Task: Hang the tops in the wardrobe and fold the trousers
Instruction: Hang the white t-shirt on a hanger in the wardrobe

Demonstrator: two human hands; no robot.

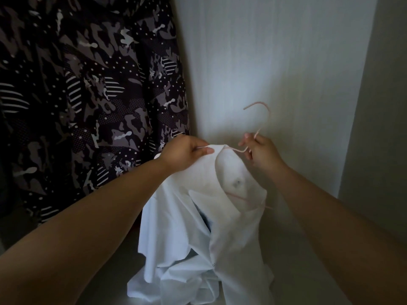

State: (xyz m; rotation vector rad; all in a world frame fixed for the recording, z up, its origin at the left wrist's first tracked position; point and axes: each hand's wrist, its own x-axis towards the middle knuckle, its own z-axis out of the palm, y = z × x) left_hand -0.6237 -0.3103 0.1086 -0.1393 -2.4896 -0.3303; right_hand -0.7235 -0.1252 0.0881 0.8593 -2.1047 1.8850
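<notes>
Left hand (187, 154): thumb and fingers pinch the edge of the collar of the white shirt (198, 227), lifting it to one side. Right hand (262, 153): fingers are curled round the neck of the pink hanger (269, 114) just below its hook, which stands upright and free, caught on nothing. One arm of the hanger runs from my right hand into the open collar; the other end shows inside the neck opening and pokes out at the shirt's far shoulder. I hold the shirt up between both hands in front of the pale back wall (264, 51) of the wardrobe. Its lower part is crumpled on the wardrobe floor (105, 271), close to the back edge. To my left, a dark camouflage-print garment (88, 95) hangs, its edge just behind my left hand. A pale side panel (378, 106) closes the right.
</notes>
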